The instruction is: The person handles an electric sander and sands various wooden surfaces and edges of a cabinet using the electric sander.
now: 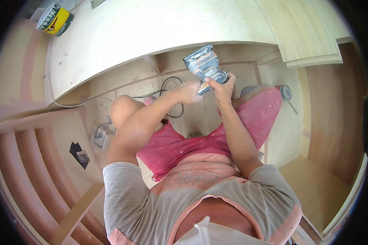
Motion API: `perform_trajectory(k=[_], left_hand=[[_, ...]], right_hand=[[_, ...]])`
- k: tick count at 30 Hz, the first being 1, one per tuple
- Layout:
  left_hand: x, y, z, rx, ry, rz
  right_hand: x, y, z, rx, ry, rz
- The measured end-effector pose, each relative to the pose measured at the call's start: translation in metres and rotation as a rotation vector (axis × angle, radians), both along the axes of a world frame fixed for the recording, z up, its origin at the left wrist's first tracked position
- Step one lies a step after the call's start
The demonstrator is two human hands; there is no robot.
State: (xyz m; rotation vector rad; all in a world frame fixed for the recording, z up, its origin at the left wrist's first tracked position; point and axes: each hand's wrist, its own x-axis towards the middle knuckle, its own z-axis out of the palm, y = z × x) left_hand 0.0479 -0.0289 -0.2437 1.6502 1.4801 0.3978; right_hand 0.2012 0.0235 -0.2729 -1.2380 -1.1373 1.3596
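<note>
A dusty blue-grey electric sander (206,65) with orange trim is held up in front of my knees, its flat pad end tilted away from me. My left hand (189,92), whitened with dust, is closed at the narrow handle end. My right hand (223,87) wraps the near right side of the body, with the thumb on top. A dark cord (164,83) loops over the floor below the hands. Part of the handle is hidden by my fingers.
A pale wooden panel (151,32) spans the front, with thin boards (310,45) at right. A yellow-green bucket (55,19) stands far left. A socket box (102,136) and black sheets (79,155) lie left; a round can (285,93) sits beside my right knee.
</note>
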Motion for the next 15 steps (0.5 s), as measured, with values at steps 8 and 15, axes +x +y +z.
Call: perform_trajectory(k=[8,15], left_hand=[[-0.013,-0.001,0.006,0.094,0.248,0.042],[-0.033,0.014,0.024,0.166,0.473,0.128]], right_hand=[[-0.013,0.000,-0.004,-0.004,-0.122,0.043],[-0.039,0.012,0.012,-0.277,0.364,0.134]])
